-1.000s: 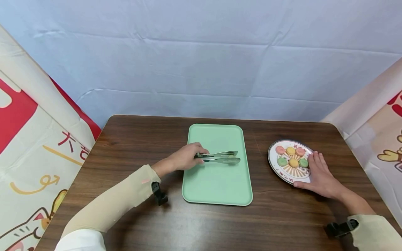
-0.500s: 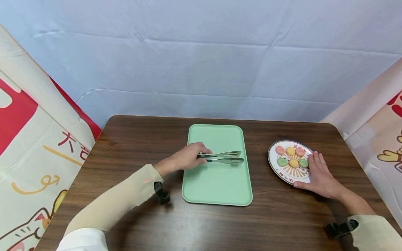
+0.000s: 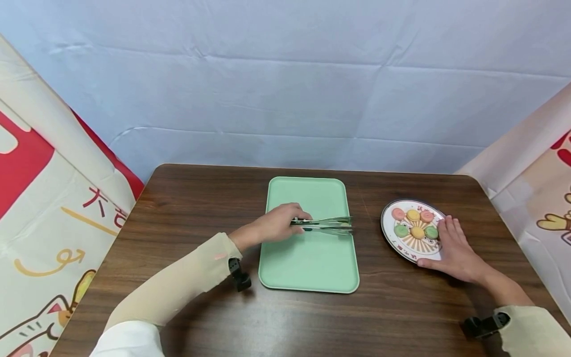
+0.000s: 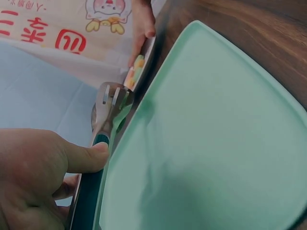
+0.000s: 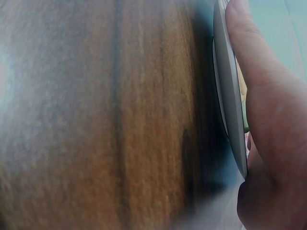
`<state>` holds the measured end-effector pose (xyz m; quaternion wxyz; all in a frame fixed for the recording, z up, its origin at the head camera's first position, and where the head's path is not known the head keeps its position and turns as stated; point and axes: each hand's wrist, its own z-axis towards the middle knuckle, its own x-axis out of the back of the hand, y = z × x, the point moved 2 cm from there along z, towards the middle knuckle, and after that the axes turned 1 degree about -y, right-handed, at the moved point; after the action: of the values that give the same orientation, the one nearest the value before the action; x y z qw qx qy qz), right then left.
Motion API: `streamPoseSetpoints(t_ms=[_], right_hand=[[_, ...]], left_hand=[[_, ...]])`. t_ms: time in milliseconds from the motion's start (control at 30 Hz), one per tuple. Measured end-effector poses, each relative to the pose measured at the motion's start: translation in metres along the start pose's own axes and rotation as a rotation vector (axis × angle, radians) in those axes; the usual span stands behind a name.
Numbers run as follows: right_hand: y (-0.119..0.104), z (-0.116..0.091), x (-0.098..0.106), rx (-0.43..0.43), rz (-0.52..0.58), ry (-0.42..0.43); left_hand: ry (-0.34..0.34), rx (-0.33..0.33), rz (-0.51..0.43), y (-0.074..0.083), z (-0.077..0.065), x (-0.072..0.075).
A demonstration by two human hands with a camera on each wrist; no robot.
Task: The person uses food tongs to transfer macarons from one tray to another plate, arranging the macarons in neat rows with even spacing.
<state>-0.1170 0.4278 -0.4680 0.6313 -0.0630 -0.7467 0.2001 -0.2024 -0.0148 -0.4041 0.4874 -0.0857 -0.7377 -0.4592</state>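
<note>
My left hand (image 3: 283, 222) holds metal serving tongs (image 3: 330, 226) with dark handles, the thumb pressed along one handle in the left wrist view. The tongs' slotted tips point right, slightly apart with nothing between them, above the right rim of the pale green tray (image 3: 308, 267). My right hand (image 3: 459, 253) rests with straight, spread fingers against the right rim of a round white patterned plate (image 3: 403, 248). On that plate lie several macarons, among them a pink macaron (image 3: 398, 213), a yellow macaron (image 3: 417, 233) and a green macaron (image 3: 431, 231).
The tray lies mid-table on the dark wooden table (image 3: 200, 198), with the plate to its right across a strip of bare wood. A pale cloth backdrop (image 3: 285, 99) hangs behind the far table edge. Printed cloths flank both sides.
My left hand has moved to the right with the tongs, whose tips now reach the tray's right rim. My right hand and the plate have stayed in place.
</note>
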Motion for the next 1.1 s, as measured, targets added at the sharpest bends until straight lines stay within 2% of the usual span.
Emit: streamPoseSetpoints(t_ms=[500, 1100], right_hand=[[-0.001, 0.000, 0.000, -0.020, 0.001, -0.016], [0.000, 0.001, -0.001, -0.013, 0.009, -0.006]], left_hand=[[-0.031, 0.017, 0.021, 0.021, 0.017, -0.004], [-0.040, -0.006, 0.043, 0.045, 0.042, -0.010]])
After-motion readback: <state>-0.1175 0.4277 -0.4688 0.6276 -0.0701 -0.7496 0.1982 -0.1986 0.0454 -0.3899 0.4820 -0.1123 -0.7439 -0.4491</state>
